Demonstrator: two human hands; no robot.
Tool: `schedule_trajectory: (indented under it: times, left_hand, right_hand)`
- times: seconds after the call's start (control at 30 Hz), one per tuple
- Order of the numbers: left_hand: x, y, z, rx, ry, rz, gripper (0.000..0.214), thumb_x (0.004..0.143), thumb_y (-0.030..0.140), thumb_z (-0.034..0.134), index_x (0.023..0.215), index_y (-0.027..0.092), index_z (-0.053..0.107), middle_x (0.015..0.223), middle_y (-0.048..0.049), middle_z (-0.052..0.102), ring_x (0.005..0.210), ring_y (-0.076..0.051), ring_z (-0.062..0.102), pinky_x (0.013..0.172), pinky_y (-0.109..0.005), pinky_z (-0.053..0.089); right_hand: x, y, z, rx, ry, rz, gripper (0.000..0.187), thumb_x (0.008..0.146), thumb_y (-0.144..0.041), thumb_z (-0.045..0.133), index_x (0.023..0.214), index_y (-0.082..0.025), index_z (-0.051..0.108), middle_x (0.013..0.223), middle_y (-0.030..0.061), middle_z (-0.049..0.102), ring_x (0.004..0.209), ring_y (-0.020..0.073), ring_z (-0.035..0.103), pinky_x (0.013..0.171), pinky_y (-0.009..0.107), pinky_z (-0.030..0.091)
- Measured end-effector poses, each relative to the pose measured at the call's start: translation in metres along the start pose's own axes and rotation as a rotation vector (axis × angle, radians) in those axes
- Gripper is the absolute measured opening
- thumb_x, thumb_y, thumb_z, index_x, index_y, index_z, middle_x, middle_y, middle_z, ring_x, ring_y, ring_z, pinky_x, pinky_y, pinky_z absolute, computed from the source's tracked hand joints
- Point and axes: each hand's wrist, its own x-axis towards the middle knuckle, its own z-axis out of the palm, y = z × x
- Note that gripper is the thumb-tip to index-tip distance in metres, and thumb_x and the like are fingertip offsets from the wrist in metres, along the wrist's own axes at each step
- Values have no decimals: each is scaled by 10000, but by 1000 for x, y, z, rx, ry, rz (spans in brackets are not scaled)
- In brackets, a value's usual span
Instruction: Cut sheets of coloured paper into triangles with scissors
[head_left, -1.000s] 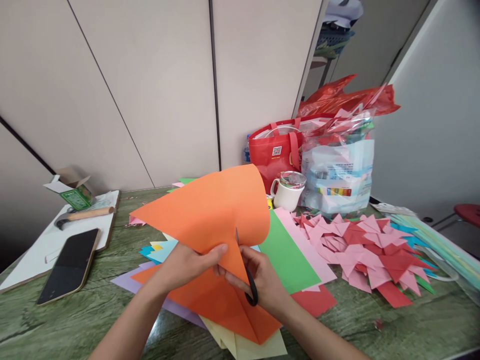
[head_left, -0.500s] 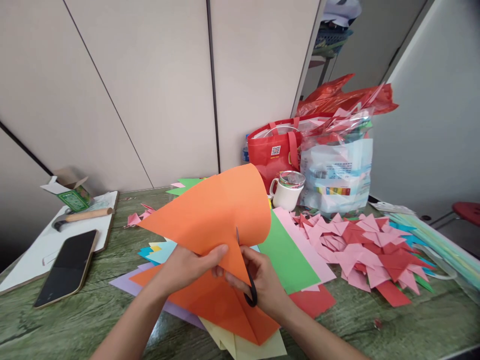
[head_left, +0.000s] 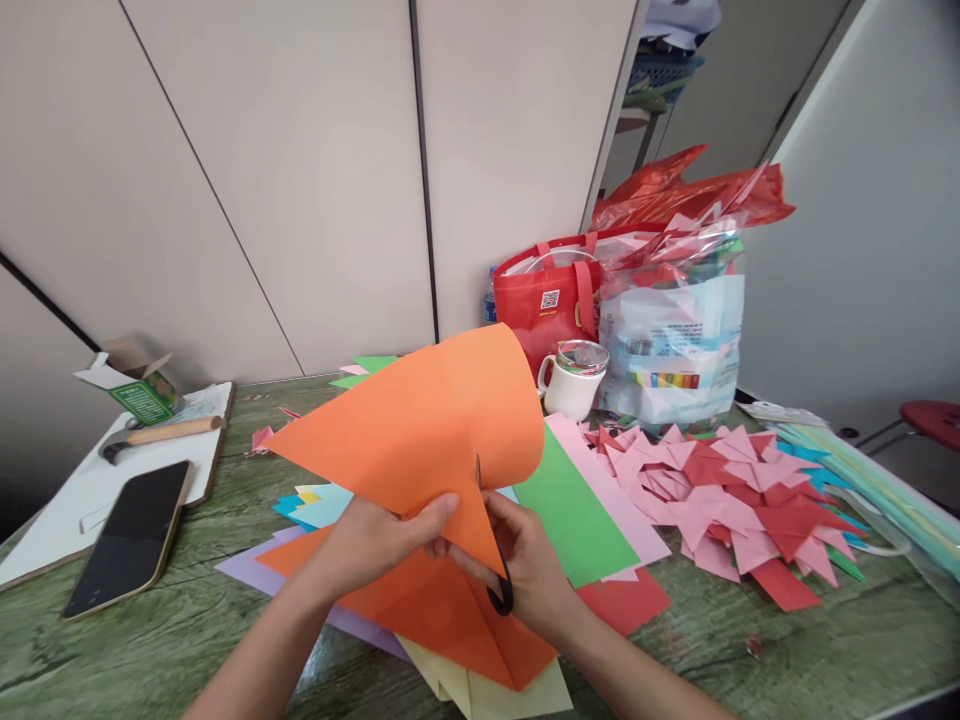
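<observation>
A large orange paper sheet [head_left: 420, 420] is held up in the middle of the view, its right side curling over. My left hand [head_left: 394, 535] pinches the sheet's lower edge, thumb on top. In my right hand [head_left: 525, 560] are scissors [head_left: 502, 592] with a black handle, their fingers wrapped around it. The blade tip shows at a slit in the orange paper, and most of the blades are hidden by the sheet. Beneath both hands lies a darker orange sheet [head_left: 450, 625] with a crease, over purple paper [head_left: 367, 632] and cream paper [head_left: 517, 695].
Pink and red folded paper pieces [head_left: 735, 490] are heaped at right. Behind stand a white mug [head_left: 574, 385], a red bag [head_left: 544, 300] and a plastic bag [head_left: 667, 350]. A phone [head_left: 127, 540], a sickle [head_left: 165, 432] and a green box [head_left: 142, 390] lie at left.
The orange sheet's left tip has shifted slightly left, and its curled right side has moved a little. Both hands keep nearly the same places and grips.
</observation>
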Motion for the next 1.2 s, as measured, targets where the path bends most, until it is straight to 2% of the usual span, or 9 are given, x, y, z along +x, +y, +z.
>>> schedule_trajectory:
  times: [0.37,0.73,0.83,1.03,1.2]
  left_hand:
    - [-1,3,-1,26,-6,-11,302,790,339,492,521,206,524,495,24,601,524,-144,593,575,-236,484]
    - [-1,3,-1,-17,-25,-29,292,788,338,498,530,204,529,491,25,594,523,-142,593,567,-232,482]
    - [-1,3,0,-15,-27,-17,295,793,330,493,530,202,526,488,28,584,517,-136,587,566,-227,477]
    - [-1,4,-1,-52,-35,-9,290,798,329,492,539,201,523,487,31,581,509,-133,587,554,-224,474]
    - [-1,2,0,-52,-54,-26,286,805,335,484,561,197,537,496,30,586,524,-129,591,565,-221,476]
  right_hand:
    - [0,1,0,13,26,20,233,700,-304,701,844,-187,560,747,28,684,724,192,644,731,305,493]
    - [0,3,1,46,42,31,222,698,-324,700,785,-188,548,687,19,671,641,170,626,637,275,488]
    - [0,3,1,60,46,20,218,687,-304,711,775,-184,553,674,11,661,603,144,595,621,255,481]
    - [0,1,1,42,90,47,234,664,-341,716,701,-180,550,590,-9,615,463,96,471,457,213,405]
    - [2,3,2,78,122,67,242,634,-326,731,669,-174,546,526,-30,573,433,84,435,420,201,364]
